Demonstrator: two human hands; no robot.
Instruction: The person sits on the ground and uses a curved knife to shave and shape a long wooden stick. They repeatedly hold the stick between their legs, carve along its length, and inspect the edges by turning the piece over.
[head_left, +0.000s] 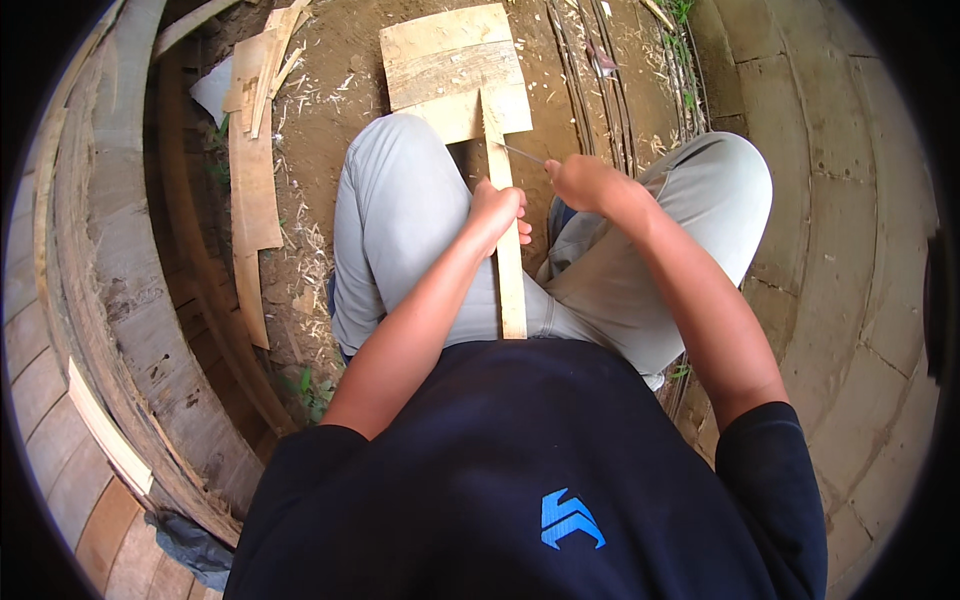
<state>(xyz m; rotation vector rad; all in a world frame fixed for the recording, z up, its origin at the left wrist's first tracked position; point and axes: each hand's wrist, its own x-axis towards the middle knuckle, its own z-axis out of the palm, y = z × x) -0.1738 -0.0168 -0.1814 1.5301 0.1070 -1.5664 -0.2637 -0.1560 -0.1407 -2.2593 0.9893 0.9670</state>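
Observation:
Between my knees a long pale strip of wood [512, 290] runs from my lap up to a low board. My left hand [497, 215] is wrapped round the strip near its middle. Farther up, the tapered far end of the strip lies over the near edge of the wooden board [450, 65]. My right hand [585, 184] is closed on the handle of a knife, which the fingers mostly hide. The thin knife blade [525, 154] points left and meets the strip's right edge just beyond my left hand.
Wood shavings [310, 240] litter the dirt ground. Left of my leg lie long flat offcuts [254, 190], beside a heavy timber beam [140, 250]. Several thin dark rods [590, 90] lie beyond my right hand. A plank wall or floor [820, 230] borders the right side.

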